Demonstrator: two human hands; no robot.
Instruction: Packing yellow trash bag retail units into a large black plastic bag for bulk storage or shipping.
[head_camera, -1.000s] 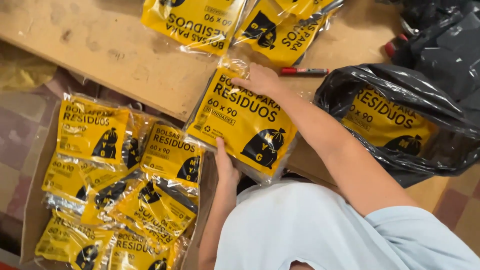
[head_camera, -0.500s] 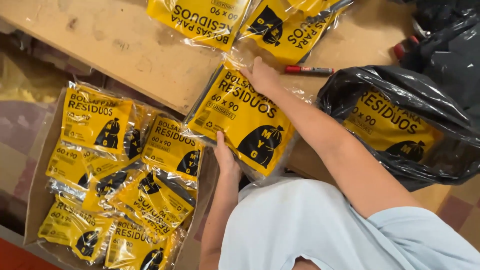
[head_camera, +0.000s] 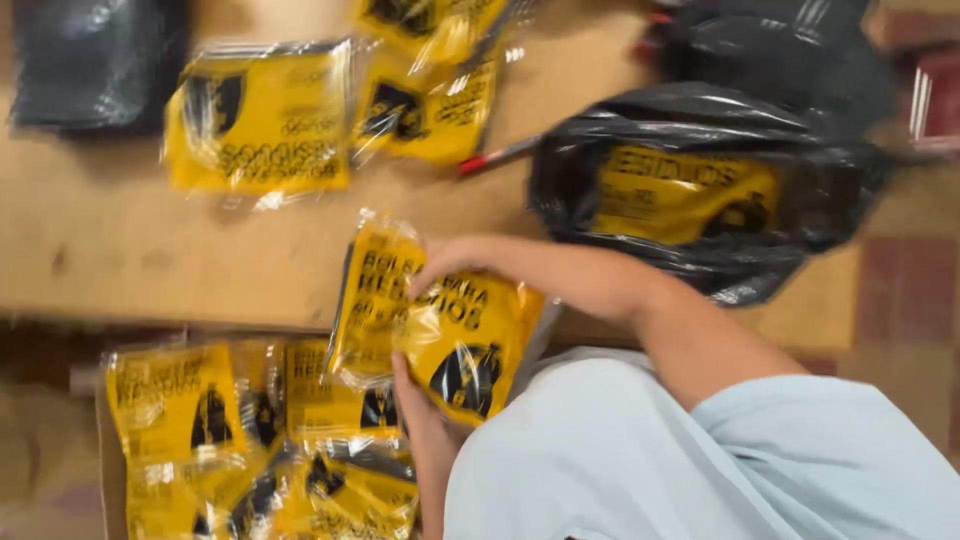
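I am gripping one yellow packet with both hands, just over the near edge of the counter. My right hand is closing over its top edge while my left hand is pinching its lower edge from below, so the slippery plastic is bending in the middle between them rather than sliding away. The picture is blurred, so I cannot tell exactly how my fingers are lying.

Below and to the left, a box is holding more such packets, overlapping in loose rows so they fit. On the counter beyond my hands, two other packets are lying flat, with a red pen beside them. To the right, a black bag is sitting open, showing a yellow label inside.
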